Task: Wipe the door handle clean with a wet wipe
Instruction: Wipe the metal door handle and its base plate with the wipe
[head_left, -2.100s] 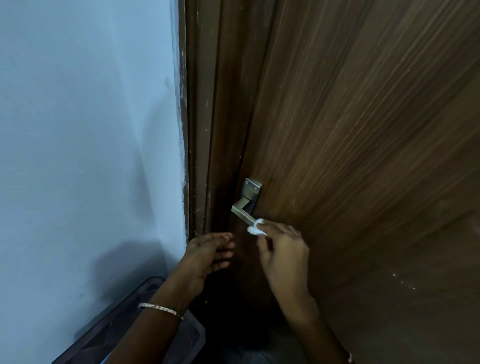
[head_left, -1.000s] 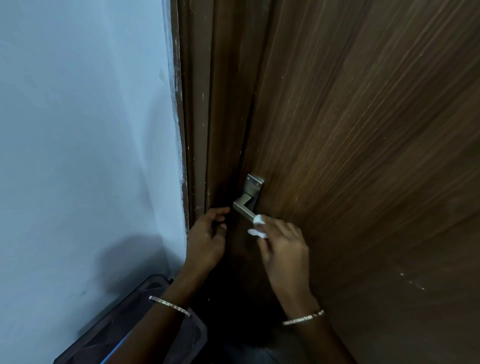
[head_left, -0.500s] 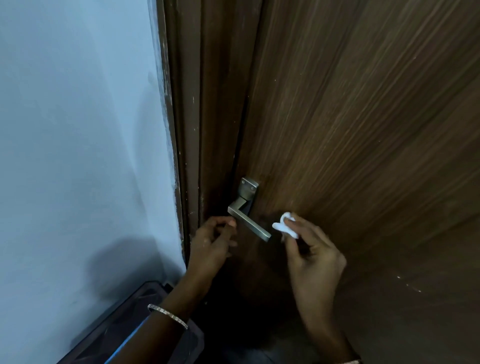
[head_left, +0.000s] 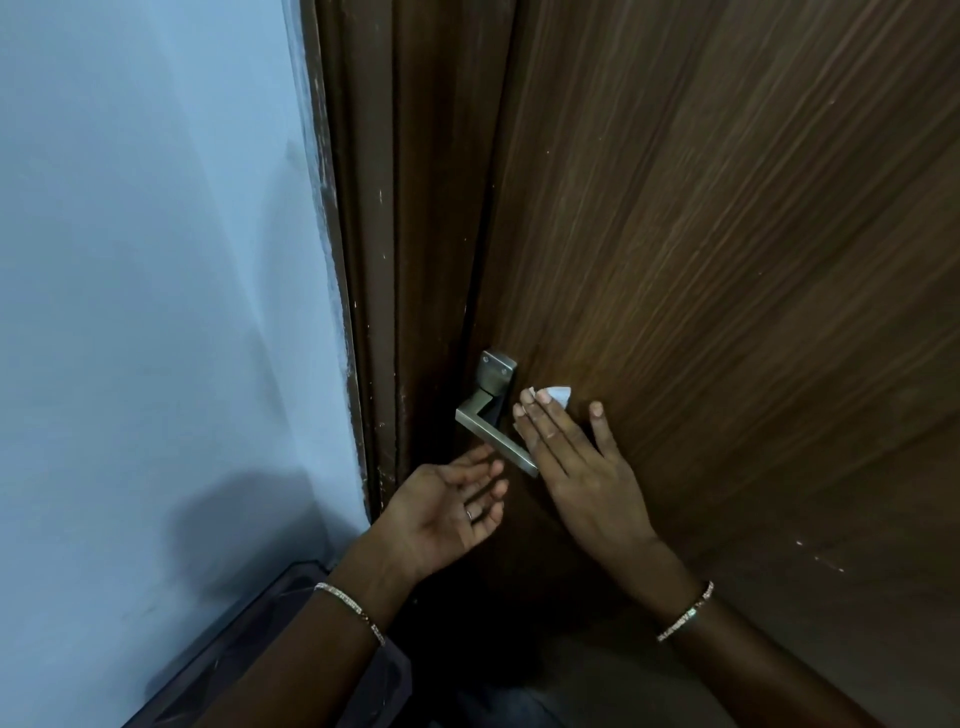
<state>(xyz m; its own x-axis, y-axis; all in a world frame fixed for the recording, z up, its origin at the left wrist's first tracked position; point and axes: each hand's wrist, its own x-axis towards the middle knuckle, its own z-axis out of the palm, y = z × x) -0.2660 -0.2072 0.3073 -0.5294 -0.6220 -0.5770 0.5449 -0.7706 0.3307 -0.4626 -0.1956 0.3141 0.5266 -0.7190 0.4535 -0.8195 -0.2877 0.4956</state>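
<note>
A brushed-metal lever door handle (head_left: 485, 431) with a square plate sits on the dark wooden door (head_left: 727, 260), close to the door's left edge. My right hand (head_left: 576, 467) lies flat against the door just right of the lever, fingers stretched upward, with a small white wet wipe (head_left: 557, 395) pinned under the fingertips; only a corner of it shows. My left hand (head_left: 447, 509) hovers palm-up just below the lever's free end, fingers spread and holding nothing.
The brown door frame (head_left: 374, 260) runs along the left of the door, beside a pale blue wall (head_left: 156, 260). A dark bin or box (head_left: 249, 639) stands on the floor at lower left under my left forearm.
My right hand opened from a pinch beside the lever's tip and pressed flat on the door with the wipe beneath it. My left hand dropped from the door's edge and turned palm-up.
</note>
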